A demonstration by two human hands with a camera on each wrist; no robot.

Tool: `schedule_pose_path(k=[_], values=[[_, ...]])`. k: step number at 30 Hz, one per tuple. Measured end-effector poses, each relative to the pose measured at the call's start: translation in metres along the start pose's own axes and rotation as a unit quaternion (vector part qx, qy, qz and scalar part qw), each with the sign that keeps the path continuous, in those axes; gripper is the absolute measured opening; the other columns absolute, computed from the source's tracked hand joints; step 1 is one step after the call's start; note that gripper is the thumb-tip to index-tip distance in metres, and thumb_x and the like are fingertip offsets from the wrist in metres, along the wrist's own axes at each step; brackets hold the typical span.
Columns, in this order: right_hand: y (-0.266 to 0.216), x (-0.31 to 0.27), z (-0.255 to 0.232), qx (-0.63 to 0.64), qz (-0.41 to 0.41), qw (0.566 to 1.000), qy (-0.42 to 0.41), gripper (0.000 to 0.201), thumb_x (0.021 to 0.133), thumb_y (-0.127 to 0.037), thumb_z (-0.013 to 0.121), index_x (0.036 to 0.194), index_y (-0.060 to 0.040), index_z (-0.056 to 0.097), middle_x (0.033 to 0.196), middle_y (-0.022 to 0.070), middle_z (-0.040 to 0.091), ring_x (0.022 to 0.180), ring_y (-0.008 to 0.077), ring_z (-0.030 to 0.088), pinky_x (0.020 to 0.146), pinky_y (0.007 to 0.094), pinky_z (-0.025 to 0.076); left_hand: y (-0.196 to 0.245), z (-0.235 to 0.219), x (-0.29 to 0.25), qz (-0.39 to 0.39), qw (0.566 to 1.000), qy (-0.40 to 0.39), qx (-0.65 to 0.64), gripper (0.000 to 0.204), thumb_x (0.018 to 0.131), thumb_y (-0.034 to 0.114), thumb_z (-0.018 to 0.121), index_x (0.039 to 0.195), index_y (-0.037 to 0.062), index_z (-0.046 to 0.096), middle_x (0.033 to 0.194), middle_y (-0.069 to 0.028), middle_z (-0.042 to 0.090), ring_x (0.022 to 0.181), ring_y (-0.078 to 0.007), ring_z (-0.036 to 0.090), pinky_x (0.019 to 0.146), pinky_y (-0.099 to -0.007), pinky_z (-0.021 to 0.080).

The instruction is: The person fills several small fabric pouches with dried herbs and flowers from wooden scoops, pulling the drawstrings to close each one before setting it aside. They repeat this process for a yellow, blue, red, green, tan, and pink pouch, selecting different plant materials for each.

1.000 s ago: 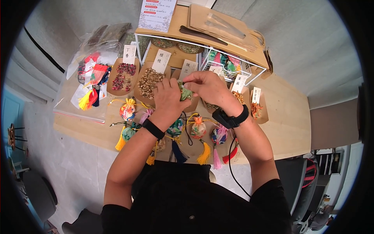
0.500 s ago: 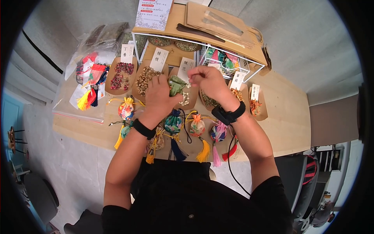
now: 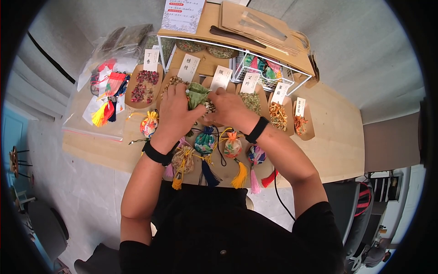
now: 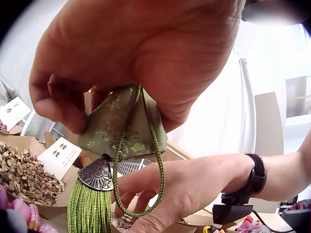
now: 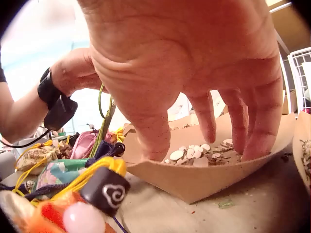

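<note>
My left hand (image 3: 175, 112) grips a green patterned pouch (image 3: 197, 95) above the paper trays. In the left wrist view, a looped green cord and a green tassel (image 4: 92, 206) with a dark metal piece hang from the pouch (image 4: 124, 124). My right hand (image 3: 232, 109) is just to the right of it, lowered over a brown paper tray. The right wrist view has its fingers and thumb reaching down, spread apart, into that tray (image 5: 189, 177), around pale round slices (image 5: 197, 153); its fingertips are partly hidden by the rim.
Labelled trays of dried herbs flank my hands, among them red buds (image 3: 142, 93) and orange petals (image 3: 300, 124). Tasselled pouches (image 3: 204, 142) lie along the near edge. Behind stands a wooden shelf (image 3: 207, 20) with a white wire basket (image 3: 262, 75).
My right hand has come down from beside the pouch's mouth into the tray, its pinched fingers now spread. My left hand and the pouch have shifted slightly left.
</note>
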State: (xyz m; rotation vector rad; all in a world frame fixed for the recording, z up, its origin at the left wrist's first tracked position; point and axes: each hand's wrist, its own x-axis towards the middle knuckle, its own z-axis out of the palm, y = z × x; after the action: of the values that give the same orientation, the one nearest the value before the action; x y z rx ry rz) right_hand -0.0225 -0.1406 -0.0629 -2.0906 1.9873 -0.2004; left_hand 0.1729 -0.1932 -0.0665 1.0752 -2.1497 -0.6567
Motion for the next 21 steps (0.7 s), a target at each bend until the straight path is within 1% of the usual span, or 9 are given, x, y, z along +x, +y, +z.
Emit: schedule_pose_path(k=[3,7,10,13,18,21], values=[[0.003,0.007,0.016,-0.027,-0.007,0.999,0.028,0.057,0.076,-0.031,0.085,0.125,-0.0076,0.068,0.112,0.0198,0.065,0.105,0.0388,0.069,0.09,0.0467,0.056,-0.001,-0.001,-0.003,0.007,1.0,0.003,0.006,0.06,0.079,0.031,0.079,0.121,-0.0034,0.054,0.118,-0.0251,0.057,0.113,-0.0462,0.054,0.096,-0.0535,0.046],[0.005,0.01,0.02,-0.003,-0.015,1.0,0.016,0.046,0.077,-0.022,0.082,0.119,-0.0079,0.07,0.109,0.0198,0.064,0.102,0.0393,0.069,0.089,0.0478,0.056,-0.003,0.001,-0.007,0.017,1.0,0.006,0.026,0.058,0.078,0.031,0.08,0.117,-0.0023,0.053,0.115,-0.0243,0.057,0.111,-0.0461,0.055,0.094,-0.0539,0.047],[0.009,0.009,0.026,0.03,-0.034,0.999,0.024,0.037,0.079,-0.017,0.08,0.113,-0.0063,0.073,0.107,0.0206,0.065,0.1,0.0402,0.069,0.088,0.0482,0.056,-0.002,-0.001,-0.009,-0.007,0.999,-0.026,0.02,0.062,0.079,0.027,0.078,0.126,-0.0033,0.051,0.117,-0.0258,0.056,0.115,-0.0485,0.053,0.099,-0.0542,0.045],[0.01,0.008,0.028,0.046,-0.049,0.997,0.038,0.029,0.079,-0.014,0.079,0.106,-0.004,0.074,0.104,0.0216,0.065,0.098,0.0409,0.069,0.087,0.0487,0.057,0.0,-0.001,-0.01,-0.021,0.998,-0.054,0.036,0.06,0.079,0.027,0.079,0.123,-0.0025,0.052,0.117,-0.0256,0.056,0.115,-0.048,0.054,0.096,-0.0546,0.046],[0.016,0.015,0.04,0.074,-0.06,0.994,0.062,0.02,0.079,-0.012,0.077,0.096,-0.001,0.072,0.1,0.0242,0.065,0.095,0.0427,0.069,0.086,0.0494,0.057,-0.002,0.003,-0.014,-0.016,0.996,-0.068,0.055,0.061,0.078,0.028,0.08,0.123,-0.002,0.052,0.119,-0.0257,0.056,0.115,-0.0469,0.056,0.094,-0.054,0.05],[0.014,0.012,0.034,0.083,-0.064,0.99,0.092,0.016,0.079,-0.01,0.076,0.091,-0.0006,0.07,0.098,0.0243,0.065,0.092,0.0432,0.068,0.084,0.049,0.056,-0.004,0.004,-0.016,-0.005,0.995,-0.076,0.069,0.062,0.078,0.029,0.08,0.124,-0.0021,0.053,0.12,-0.0258,0.056,0.114,-0.0467,0.057,0.094,-0.0536,0.051]])
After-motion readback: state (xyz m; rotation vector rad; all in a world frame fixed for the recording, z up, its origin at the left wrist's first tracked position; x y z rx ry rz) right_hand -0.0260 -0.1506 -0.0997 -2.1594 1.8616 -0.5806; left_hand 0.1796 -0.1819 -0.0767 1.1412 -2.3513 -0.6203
